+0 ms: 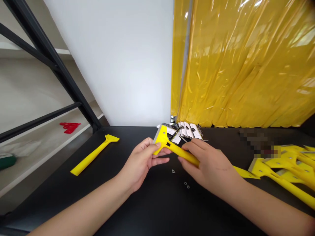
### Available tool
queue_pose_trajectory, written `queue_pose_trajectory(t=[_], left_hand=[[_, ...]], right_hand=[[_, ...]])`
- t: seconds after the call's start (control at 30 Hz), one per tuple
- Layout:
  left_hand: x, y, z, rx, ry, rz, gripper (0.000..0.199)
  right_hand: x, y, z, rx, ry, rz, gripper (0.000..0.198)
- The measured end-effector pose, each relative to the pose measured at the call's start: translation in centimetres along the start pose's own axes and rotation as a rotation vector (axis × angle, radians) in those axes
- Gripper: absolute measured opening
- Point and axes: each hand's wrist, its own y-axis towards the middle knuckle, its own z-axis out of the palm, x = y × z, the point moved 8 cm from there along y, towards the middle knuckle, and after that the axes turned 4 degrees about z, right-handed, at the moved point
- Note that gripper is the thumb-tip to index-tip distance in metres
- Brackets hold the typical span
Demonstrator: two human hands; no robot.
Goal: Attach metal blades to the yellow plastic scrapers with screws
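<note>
The scraper (176,149) is in both hands, with cards (188,129) behind it on the table (147,209). A handle (94,154) lies on the left, and a pile of scrapers (290,160) on the right. Screws (173,171) lie between the hands, with nuts (188,186) nearer the person.

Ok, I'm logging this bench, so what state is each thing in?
Held scraper: raised off the table
Left hand: pinching its head
Right hand: around its handle
Left-side scraper: lying flat, unheld
Right-side scrapers: heaped, overlapping
Tiny screws: lying loose
Small rings: loose, side by side
White cards: overlapping
Yellow curtain: hanging, creased
</note>
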Motion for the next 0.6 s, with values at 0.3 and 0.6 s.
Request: queue_pose_trajectory(t=[0.3, 0.6], left_hand=[[-6.0, 0.3, -5.9, 0.006, 0.938, 0.180, 0.067], [-5.1, -1.1, -21.3, -0.354, 1.807, 0.112, 0.072]], right_hand=[[-8.1, 2.3, -5.1, 0.060, -0.493, 0.271, 0.022], [-18.1, -0.5, -4.5, 0.162, -0.725, 0.541, 0.028]])
